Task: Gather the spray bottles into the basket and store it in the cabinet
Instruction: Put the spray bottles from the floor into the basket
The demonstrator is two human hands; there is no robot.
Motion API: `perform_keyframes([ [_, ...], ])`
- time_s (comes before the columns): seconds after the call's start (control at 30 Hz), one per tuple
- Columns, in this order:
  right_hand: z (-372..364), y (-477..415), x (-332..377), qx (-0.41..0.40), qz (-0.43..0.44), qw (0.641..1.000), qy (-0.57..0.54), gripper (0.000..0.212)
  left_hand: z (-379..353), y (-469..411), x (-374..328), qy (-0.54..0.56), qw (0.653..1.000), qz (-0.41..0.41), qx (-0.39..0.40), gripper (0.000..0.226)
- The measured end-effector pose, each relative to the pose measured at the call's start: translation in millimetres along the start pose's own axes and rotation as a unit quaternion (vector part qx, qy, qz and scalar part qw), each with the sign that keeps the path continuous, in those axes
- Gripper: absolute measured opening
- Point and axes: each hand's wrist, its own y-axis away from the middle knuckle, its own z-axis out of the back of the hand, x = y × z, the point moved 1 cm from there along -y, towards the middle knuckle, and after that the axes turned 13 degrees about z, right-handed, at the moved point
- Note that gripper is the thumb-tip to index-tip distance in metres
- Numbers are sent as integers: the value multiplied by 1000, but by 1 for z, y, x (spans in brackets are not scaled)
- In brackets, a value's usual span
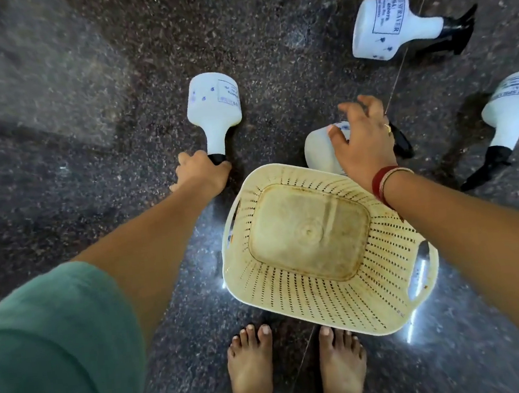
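A cream perforated basket [396, 281] stands empty on the dark stone floor in front of my bare feet. White spray bottles with black trigger heads lie around it. My left hand [203, 173] is shut on the black head of one bottle [214, 105] left of the basket. My right hand [362, 140] hovers with fingers spread over a second bottle [318, 148] just behind the basket's far rim; contact is unclear. A third bottle [394, 26] lies at the far right. A fourth bottle [513, 108] lies at the right edge.
Speckled dark granite floor [266, 21] all around, with thin tile joints. A blurred grey raised slab or step [27, 69] sits at the upper left. My bare feet [297, 367] stand just below the basket.
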Motion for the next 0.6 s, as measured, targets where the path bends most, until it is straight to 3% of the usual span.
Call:
perform_keyframes([
  [0.07, 4, 2, 12, -24, 32, 999, -12, 40, 9, 3, -2, 29, 1000, 7, -6, 56],
  [0.17, 6, 6, 41, 4, 110, 993, -48, 45, 30, 10, -4, 54, 998, 7, 5, 50],
  [0.37, 12, 19, 112, 107, 231, 966, -45, 66, 99, 46, -7, -122, 987, -76, -77, 47],
  [0.43, 13, 29, 132, 106, 256, 960, -40, 73, 118, 76, -1, -248, 947, -127, -161, 42],
  [0.5, 14, 42, 149, 96, 272, 957, -39, 77, 138, 114, 4, -348, 875, -180, -283, 42],
  [0.6, 25, 59, 169, 44, 263, 954, -135, 65, 158, 179, -2, -367, 846, -243, -303, 34],
])
